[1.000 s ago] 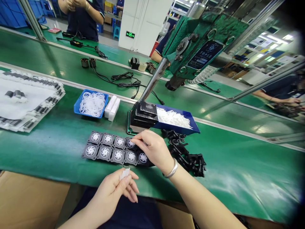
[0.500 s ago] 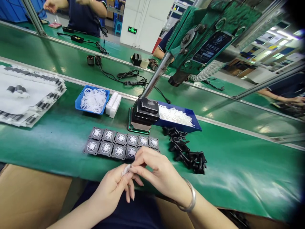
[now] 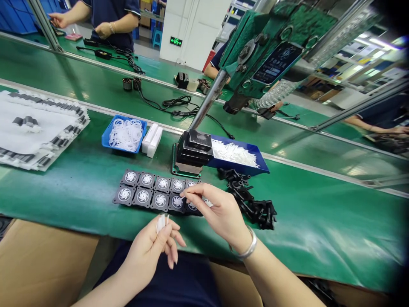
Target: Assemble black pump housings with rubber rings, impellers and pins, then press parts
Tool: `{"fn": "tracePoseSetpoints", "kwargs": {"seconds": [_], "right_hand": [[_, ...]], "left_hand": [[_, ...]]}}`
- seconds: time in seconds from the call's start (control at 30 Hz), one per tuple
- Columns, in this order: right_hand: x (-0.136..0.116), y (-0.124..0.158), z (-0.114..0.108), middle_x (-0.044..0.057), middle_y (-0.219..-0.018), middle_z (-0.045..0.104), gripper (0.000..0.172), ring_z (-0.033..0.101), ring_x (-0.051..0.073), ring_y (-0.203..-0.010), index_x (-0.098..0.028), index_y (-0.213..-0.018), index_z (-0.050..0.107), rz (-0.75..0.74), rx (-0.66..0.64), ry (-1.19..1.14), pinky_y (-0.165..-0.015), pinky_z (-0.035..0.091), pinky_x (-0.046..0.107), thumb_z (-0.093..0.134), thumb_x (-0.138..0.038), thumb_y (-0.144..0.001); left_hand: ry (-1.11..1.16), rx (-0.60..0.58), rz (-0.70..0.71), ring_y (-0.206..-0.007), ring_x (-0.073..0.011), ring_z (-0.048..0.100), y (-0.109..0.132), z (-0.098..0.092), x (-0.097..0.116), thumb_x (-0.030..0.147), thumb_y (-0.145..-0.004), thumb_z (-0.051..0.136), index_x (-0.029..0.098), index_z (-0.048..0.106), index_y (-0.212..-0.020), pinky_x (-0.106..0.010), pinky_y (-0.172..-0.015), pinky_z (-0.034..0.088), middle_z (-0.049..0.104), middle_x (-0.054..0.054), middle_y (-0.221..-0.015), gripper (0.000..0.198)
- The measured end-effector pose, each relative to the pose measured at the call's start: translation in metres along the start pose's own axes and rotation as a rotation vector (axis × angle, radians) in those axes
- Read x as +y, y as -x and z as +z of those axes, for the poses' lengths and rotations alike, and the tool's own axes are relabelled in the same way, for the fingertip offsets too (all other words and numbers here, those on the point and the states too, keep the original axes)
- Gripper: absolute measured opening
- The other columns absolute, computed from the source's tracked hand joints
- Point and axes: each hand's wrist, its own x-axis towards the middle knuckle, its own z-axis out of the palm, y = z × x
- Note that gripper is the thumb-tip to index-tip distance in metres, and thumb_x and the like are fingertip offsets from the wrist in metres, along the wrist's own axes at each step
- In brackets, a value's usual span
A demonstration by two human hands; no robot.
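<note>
My left hand (image 3: 151,245) is closed on a small bunch of thin white strips (image 3: 161,222), pinched between thumb and forefinger near the bench edge. My right hand (image 3: 220,209) pinches one slim white strip (image 3: 182,195) by its end, over the front row of black square parts (image 3: 142,197). Those parts stand in two rows, each with a white swirl-shaped wheel in its middle. The right hand hides some of them at the row's right end. Whether the strip touches the part beneath it, I cannot tell.
Behind the rows stands a green press (image 3: 275,51) on a dark base. A blue bin of white strips (image 3: 263,164), a blue tray of white rings (image 3: 107,138), white blocks (image 3: 152,140) and loose black brackets (image 3: 252,200) surround it. Co-workers (image 3: 111,21) sit across the bench.
My right hand has moved away from the left, up and forward to the black parts, carrying a single strip. My left hand has shifted slightly left, still holding the bunch.
</note>
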Motion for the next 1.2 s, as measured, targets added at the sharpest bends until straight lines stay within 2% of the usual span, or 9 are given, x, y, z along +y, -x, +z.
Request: {"fn": "tracePoseSetpoints", "kwargs": {"seconds": [0.17, 0.37, 0.5, 0.53, 0.67, 0.73, 0.9, 1.03, 1.2], "right_hand": [[0.002, 0.000, 0.005, 0.001, -0.087, 0.074, 0.009, 0.068, 0.014, -0.079, -0.021, -0.096, 0.067, -0.042, 0.010, 0.053, -0.075, 0.053, 0.026, 0.059, -0.020, -0.096], [0.007, -0.005, 0.006, 0.004, -0.085, 0.069, 0.010, 0.064, 0.018, -0.082, -0.020, -0.089, 0.062, -0.152, -0.086, 0.135, -0.076, 0.052, 0.032, 0.063, -0.029, -0.094], [-0.003, -0.008, -0.005, 0.010, -0.100, 0.063, 0.023, 0.060, 0.024, -0.098, -0.019, -0.102, 0.061, -0.157, 0.137, 0.204, -0.086, 0.051, 0.040, 0.069, -0.036, -0.089], [-0.007, -0.007, -0.007, 0.010, -0.101, 0.063, 0.023, 0.060, 0.023, -0.098, -0.020, -0.104, 0.062, -0.154, 0.137, 0.188, -0.086, 0.052, 0.039, 0.069, -0.035, -0.089], [-0.021, -0.001, 0.002, 0.006, -0.094, 0.065, 0.011, 0.063, 0.016, -0.087, -0.020, -0.100, 0.066, -0.189, -0.236, -0.082, -0.077, 0.053, 0.027, 0.063, -0.028, -0.093], [-0.023, 0.001, 0.010, 0.002, -0.082, 0.064, 0.008, 0.061, 0.013, -0.077, -0.019, -0.090, 0.066, -0.146, -0.305, -0.189, -0.070, 0.051, 0.023, 0.061, -0.024, -0.095], [-0.021, -0.015, 0.016, 0.001, -0.075, 0.065, 0.023, 0.061, 0.012, -0.071, -0.019, -0.076, 0.065, -0.049, -0.275, -0.332, -0.066, 0.051, 0.023, 0.063, -0.032, -0.094], [-0.009, -0.038, 0.018, 0.001, -0.079, 0.072, 0.015, 0.067, 0.014, -0.071, -0.020, -0.085, 0.068, 0.080, -0.056, -0.259, -0.068, 0.054, 0.025, 0.062, -0.030, -0.094], [0.004, -0.051, 0.030, 0.001, -0.091, 0.076, 0.012, 0.071, 0.015, -0.082, -0.023, -0.096, 0.071, -0.041, -0.016, -0.012, -0.080, 0.056, 0.027, 0.059, -0.023, -0.095]], "left_hand": [[-0.040, 0.003, -0.001, -0.055, -0.0116, 0.061, 0.002, -0.003, 0.002, 0.061, -0.089, 0.057, 0.014, 0.058, -0.093, -0.027, -0.054, 0.052, 0.068, -0.006, -0.081, 0.048], [-0.113, -0.025, 0.015, -0.061, -0.0135, 0.065, 0.000, -0.003, 0.006, 0.059, -0.092, 0.053, 0.014, 0.061, -0.088, -0.028, -0.061, 0.054, 0.069, -0.007, -0.084, 0.046], [-0.145, -0.041, 0.025, -0.062, -0.0136, 0.066, 0.001, -0.003, 0.007, 0.059, -0.093, 0.051, 0.014, 0.063, -0.089, -0.027, -0.060, 0.055, 0.069, -0.007, -0.086, 0.047], [-0.153, -0.046, 0.022, -0.059, -0.0129, 0.065, 0.001, -0.003, 0.007, 0.060, -0.093, 0.051, 0.014, 0.063, -0.089, -0.026, -0.059, 0.054, 0.069, -0.006, -0.083, 0.047], [-0.222, -0.084, 0.072, -0.055, -0.0122, 0.062, 0.000, -0.004, 0.011, 0.061, -0.094, 0.046, 0.014, 0.061, -0.084, -0.025, -0.058, 0.053, 0.063, -0.003, -0.068, 0.050], [-0.261, -0.091, 0.114, -0.056, -0.0121, 0.062, 0.001, -0.005, 0.013, 0.059, -0.096, 0.045, 0.015, 0.062, -0.083, -0.025, -0.059, 0.053, 0.063, -0.003, -0.068, 0.049], [-0.226, -0.027, 0.135, -0.056, -0.0110, 0.062, 0.001, -0.012, 0.015, 0.055, -0.097, 0.046, 0.014, 0.065, -0.090, -0.025, -0.060, 0.053, 0.069, -0.006, -0.081, 0.045], [-0.102, 0.043, 0.077, -0.055, -0.0116, 0.062, 0.000, -0.018, 0.012, 0.058, -0.094, 0.050, 0.015, 0.063, -0.097, -0.027, -0.057, 0.053, 0.070, -0.007, -0.085, 0.046], [-0.080, 0.012, 0.026, -0.056, -0.0115, 0.062, 0.002, -0.024, 0.006, 0.059, -0.094, 0.050, 0.014, 0.062, -0.094, -0.027, -0.056, 0.054, 0.068, -0.007, -0.085, 0.046]]}}
